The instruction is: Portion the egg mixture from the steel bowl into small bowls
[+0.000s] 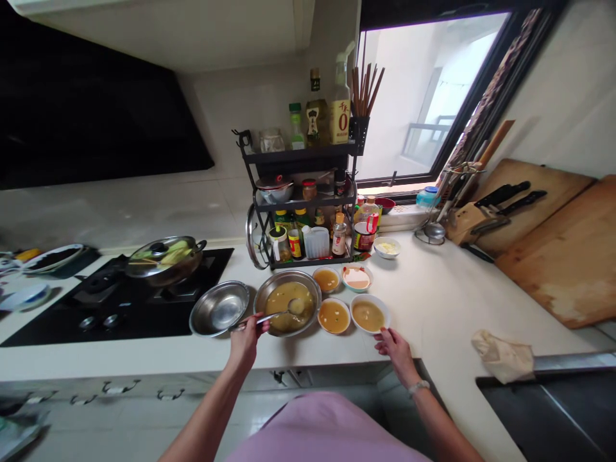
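My left hand (247,339) is closed round the handle of a metal ladle (274,315), whose scoop rests in the yellowish soup of a large steel basin (316,290). At the right, my right hand (395,350) pinches the near rim of a white bowl (386,316) of brownish soup, which stands on the counter. Between the basin and that bowl is a second bowl of soup (333,317), with a smaller soup bowl (326,280) behind it. A bowl with pinkish contents (357,278) sits behind the white one.
An empty steel basin (221,307) stands left of the soup. Farther left is a lidded pan (166,260) on the black hob (144,317). Behind the bowls rises a black rack (308,204) of bottles. A knife block (469,221), cutting boards (543,256), cloth (503,356) and sink (553,410) are right.
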`<move>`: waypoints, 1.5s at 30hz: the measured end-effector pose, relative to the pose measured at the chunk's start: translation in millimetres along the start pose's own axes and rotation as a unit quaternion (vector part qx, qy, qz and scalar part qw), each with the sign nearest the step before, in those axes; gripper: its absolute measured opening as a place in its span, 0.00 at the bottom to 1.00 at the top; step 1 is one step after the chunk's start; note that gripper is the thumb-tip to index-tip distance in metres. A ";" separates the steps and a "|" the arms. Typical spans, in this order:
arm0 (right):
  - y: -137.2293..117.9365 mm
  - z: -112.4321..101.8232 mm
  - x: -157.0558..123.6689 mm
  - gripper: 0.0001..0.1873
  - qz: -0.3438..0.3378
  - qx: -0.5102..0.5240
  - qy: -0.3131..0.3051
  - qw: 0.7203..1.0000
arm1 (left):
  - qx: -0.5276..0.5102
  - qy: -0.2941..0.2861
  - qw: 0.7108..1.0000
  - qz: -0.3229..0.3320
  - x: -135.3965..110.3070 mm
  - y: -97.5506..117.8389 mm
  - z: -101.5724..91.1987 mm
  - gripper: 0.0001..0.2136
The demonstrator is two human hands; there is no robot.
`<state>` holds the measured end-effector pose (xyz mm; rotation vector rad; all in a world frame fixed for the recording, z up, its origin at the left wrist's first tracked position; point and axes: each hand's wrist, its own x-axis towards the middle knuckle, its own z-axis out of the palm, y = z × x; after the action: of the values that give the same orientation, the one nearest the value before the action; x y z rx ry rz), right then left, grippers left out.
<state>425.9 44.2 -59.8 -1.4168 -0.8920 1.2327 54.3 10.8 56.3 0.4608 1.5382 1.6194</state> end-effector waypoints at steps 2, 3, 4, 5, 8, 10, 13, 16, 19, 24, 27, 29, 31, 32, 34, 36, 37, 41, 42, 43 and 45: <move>-1.3 0.4 -0.7 0.24 -0.001 0.000 0.001 1.000 | 0.006 -0.008 1.000 0.008 -1.6 3.0 3.3 0.07; -2.0 0.6 -1.1 0.24 -0.002 -0.001 0.001 1.000 | 0.007 -0.014 1.000 0.010 -2.7 4.4 5.5 0.07; -2.8 0.8 -1.6 0.24 -0.002 -0.001 0.001 1.000 | 0.005 -0.021 1.000 0.010 -4.0 5.7 8.2 0.07; -3.6 1.1 -2.0 0.24 -0.002 -0.001 0.001 1.000 | 0.003 -0.028 1.000 0.012 -5.4 6.9 11.2 0.08; -5.1 1.6 -3.1 0.23 -0.003 0.002 0.003 1.000 | 0.000 -0.053 0.998 0.023 -11.2 9.2 23.3 0.09; -5.2 1.7 -3.2 0.23 -0.004 0.003 0.004 1.000 | -0.005 -0.070 0.997 0.026 -15.9 9.7 34.0 0.11; -4.3 1.7 -2.6 0.23 -0.004 0.004 0.003 1.000 | -0.016 -0.104 0.994 0.011 -24.2 9.6 54.2 0.11; -3.5 1.6 -2.0 0.23 -0.001 0.007 0.002 1.000 | -0.022 -0.139 0.990 -0.014 -33.7 8.5 78.8 0.09; -3.6 1.6 -2.2 0.23 0.001 0.008 -0.002 1.000 | -0.022 -0.189 0.981 -0.025 -43.0 4.0 105.0 0.09; -2.7 1.2 -1.7 0.23 0.001 0.011 -0.008 1.000 | 0.032 -0.254 0.967 0.005 -53.6 -17.9 139.2 0.12; -0.8 0.6 -0.7 0.23 0.000 0.006 -0.011 1.000 | 0.079 -0.308 0.944 0.087 -57.9 -33.8 145.0 0.15; 0.3 0.2 -0.2 0.23 -0.001 0.003 -0.014 1.000 | 0.115 -0.366 0.906 0.180 -60.7 -40.7 141.9 0.16; 1.1 -0.3 0.1 0.23 -0.002 0.001 -0.016 1.000 | 0.162 -0.427 0.840 0.293 -63.6 -43.3 136.1 0.15; 1.4 -0.5 0.3 0.22 -0.003 0.000 -0.016 1.000 | 0.188 -0.450 0.802 0.345 -65.1 -43.1 133.0 0.15; 1.8 -1.0 0.8 0.22 -0.006 0.001 -0.016 1.000 | 0.230 -0.474 0.738 0.422 -68.4 -40.8 127.8 0.14; 2.1 -1.4 1.3 0.22 -0.004 0.002 -0.017 1.000 | 0.231 -0.468 0.727 0.447 -70.8 -36.5 123.6 0.14; 2.0 -1.6 1.4 0.22 -0.004 0.003 -0.018 1.000 | 0.216 -0.452 0.743 0.443 -71.1 -33.6 121.2 0.14; 0.7 -1.7 1.2 0.23 -0.003 0.018 -0.023 1.000 | 0.159 -0.306 0.871 0.350 -60.0 -17.9 101.3 0.14; 0.1 -1.7 1.1 0.23 -0.002 0.021 -0.023 1.000 | 0.159 -0.260 0.898 0.319 -53.9 -13.9 92.4 0.14; -0.5 -1.6 0.9 0.23 0.000 0.023 -0.024 0.999 | 0.161 -0.216 0.920 0.284 -46.9 -10.4 82.0 0.15; -1.2 -1.8 0.9 0.23 0.004 0.022 -0.024 0.999 | 0.175 -0.143 0.945 0.237 -31.9 -6.2 57.8 0.18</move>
<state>428.0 44.9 -58.9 -1.3620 -0.8886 1.2893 118.2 22.7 69.7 1.2870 1.5655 1.5278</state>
